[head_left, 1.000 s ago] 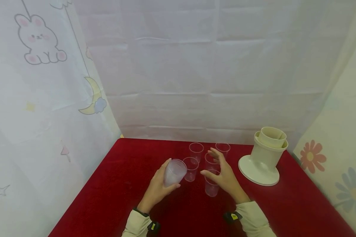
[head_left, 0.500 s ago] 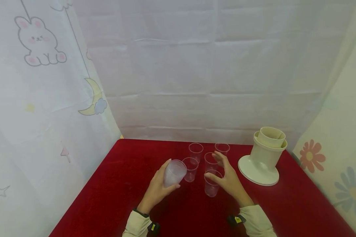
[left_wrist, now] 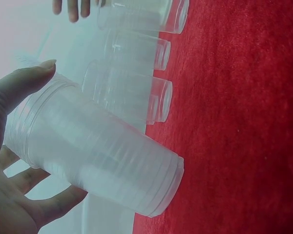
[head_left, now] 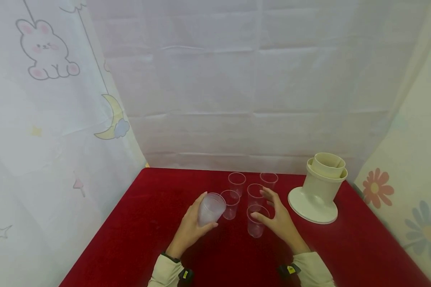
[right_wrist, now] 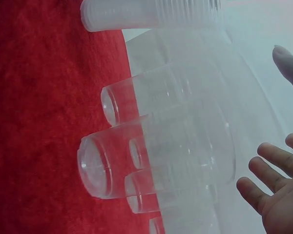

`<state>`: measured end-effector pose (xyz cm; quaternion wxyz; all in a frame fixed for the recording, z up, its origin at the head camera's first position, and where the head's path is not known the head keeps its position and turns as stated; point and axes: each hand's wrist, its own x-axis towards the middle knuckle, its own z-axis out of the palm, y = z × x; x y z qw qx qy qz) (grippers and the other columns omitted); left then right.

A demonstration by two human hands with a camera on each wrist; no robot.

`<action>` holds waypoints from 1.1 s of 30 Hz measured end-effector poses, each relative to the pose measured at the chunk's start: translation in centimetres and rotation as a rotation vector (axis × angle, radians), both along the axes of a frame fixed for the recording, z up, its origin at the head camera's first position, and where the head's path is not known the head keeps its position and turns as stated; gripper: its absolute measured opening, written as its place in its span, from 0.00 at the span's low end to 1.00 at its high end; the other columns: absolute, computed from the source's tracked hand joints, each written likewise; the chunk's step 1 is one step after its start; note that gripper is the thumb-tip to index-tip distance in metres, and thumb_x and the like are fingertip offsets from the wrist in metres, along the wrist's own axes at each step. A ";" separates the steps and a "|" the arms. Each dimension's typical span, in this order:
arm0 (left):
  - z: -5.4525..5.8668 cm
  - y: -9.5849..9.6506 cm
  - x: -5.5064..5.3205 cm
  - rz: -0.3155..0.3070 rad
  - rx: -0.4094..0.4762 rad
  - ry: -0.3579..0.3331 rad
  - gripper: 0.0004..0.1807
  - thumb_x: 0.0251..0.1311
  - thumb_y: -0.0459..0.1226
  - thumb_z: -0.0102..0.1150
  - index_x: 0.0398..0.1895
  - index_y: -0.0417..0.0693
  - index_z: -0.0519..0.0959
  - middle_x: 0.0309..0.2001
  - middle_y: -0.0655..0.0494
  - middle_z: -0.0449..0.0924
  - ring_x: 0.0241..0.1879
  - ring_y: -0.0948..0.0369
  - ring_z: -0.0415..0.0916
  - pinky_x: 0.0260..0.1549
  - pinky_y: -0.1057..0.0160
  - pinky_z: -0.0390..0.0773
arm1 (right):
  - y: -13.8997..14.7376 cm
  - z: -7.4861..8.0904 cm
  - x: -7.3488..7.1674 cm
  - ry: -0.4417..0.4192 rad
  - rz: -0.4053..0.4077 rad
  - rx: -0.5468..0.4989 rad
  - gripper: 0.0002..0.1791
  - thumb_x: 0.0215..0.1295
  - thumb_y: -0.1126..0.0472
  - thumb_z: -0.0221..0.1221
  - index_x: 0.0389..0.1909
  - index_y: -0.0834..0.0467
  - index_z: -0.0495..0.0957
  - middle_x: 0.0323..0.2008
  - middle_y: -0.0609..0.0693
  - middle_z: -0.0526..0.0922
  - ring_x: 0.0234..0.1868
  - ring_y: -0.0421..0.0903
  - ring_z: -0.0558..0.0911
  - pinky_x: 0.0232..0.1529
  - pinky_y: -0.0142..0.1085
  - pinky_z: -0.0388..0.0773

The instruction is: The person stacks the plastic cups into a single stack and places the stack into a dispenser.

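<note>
My left hand (head_left: 191,226) grips a stack of clear plastic cups (left_wrist: 102,146), tilted, its rims facing up in the head view. The thumb lies along the rims and the fingers wrap the far side. Just right of the stack, several single clear cups stand upright on the red cloth. The nearest cup (head_left: 256,223) is beside my right hand (head_left: 281,220), whose thumb and fingers are spread apart around the air near its rim. In the right wrist view this cup (right_wrist: 112,161) appears below the fingers (right_wrist: 271,175), with nothing in the grasp.
A cream plastic stand (head_left: 319,191) with a round base and nested rings sits at the right rear of the red-covered table (head_left: 136,223). Another cup (head_left: 230,205) stands close to the held stack. White patterned curtains (head_left: 215,79) enclose the back and sides.
My right hand has drawn back to the right and slightly down, away from the nearest cup. The left hand and its stack stay in place.
</note>
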<state>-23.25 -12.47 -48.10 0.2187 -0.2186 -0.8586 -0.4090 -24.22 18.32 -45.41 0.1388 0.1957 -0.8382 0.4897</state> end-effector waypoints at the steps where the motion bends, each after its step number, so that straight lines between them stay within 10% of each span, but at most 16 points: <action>1: 0.0 0.0 0.0 -0.002 0.002 -0.002 0.52 0.47 0.45 0.79 0.76 0.55 0.60 0.63 0.47 0.73 0.53 0.49 0.75 0.43 0.47 0.79 | 0.1 -0.1 0.0 -0.002 -0.002 0.000 0.48 0.57 0.55 0.72 0.75 0.53 0.55 0.69 0.59 0.68 0.68 0.60 0.68 0.63 0.60 0.67; 10: 0.3 0.0 -0.1 -0.007 0.026 -0.037 0.52 0.48 0.45 0.78 0.76 0.59 0.59 0.61 0.47 0.74 0.52 0.50 0.75 0.43 0.48 0.79 | 0.4 -0.6 0.3 0.020 -0.022 0.020 0.49 0.57 0.56 0.73 0.75 0.56 0.56 0.68 0.58 0.70 0.68 0.57 0.69 0.61 0.30 0.68; 19: -0.1 0.1 -0.1 -0.006 0.016 -0.008 0.52 0.47 0.46 0.79 0.76 0.57 0.60 0.62 0.48 0.74 0.52 0.50 0.75 0.42 0.48 0.78 | 0.7 -1.4 0.4 0.000 -0.041 0.025 0.49 0.57 0.54 0.73 0.74 0.56 0.56 0.68 0.57 0.71 0.68 0.57 0.69 0.62 0.40 0.71; 33: 0.1 -0.2 -0.1 -0.020 0.031 -0.028 0.52 0.48 0.45 0.78 0.77 0.57 0.59 0.62 0.48 0.74 0.52 0.51 0.74 0.43 0.49 0.78 | 0.8 -2.7 -0.1 -0.031 -0.013 -0.014 0.47 0.58 0.57 0.72 0.74 0.55 0.56 0.68 0.60 0.69 0.68 0.57 0.68 0.58 0.20 0.64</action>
